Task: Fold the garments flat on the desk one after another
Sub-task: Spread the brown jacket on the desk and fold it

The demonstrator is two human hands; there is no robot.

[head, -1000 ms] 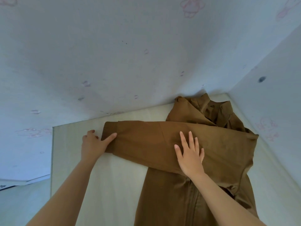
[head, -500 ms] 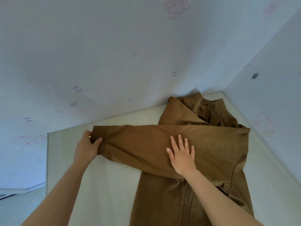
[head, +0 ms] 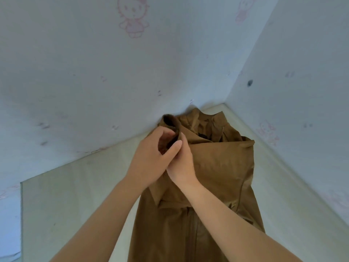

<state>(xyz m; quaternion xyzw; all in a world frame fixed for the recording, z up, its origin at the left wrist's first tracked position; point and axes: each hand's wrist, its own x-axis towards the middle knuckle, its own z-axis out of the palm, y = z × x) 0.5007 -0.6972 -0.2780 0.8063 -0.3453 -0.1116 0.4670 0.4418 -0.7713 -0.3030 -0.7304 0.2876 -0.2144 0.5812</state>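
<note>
The fingers of the right hand (head: pixel 182 165) are hidden behind the left hand (head: pixel 151 159), so its grip cannot be determined. The bottom edge of the frame cuts off the lower part of the brown woven-fabric jacket (head: pixel 222 167). The jacket lies centre right on the pale desk (head: pixel 75 195), with its collar toward the corner of the pale walls (head: pixel 94 63), which are printed with pink cartoon figures. At centre frame the left hand curls its fingers and thumb round the sleeve cuff (head: pixel 169 121) at the jacket's upper left.
</note>
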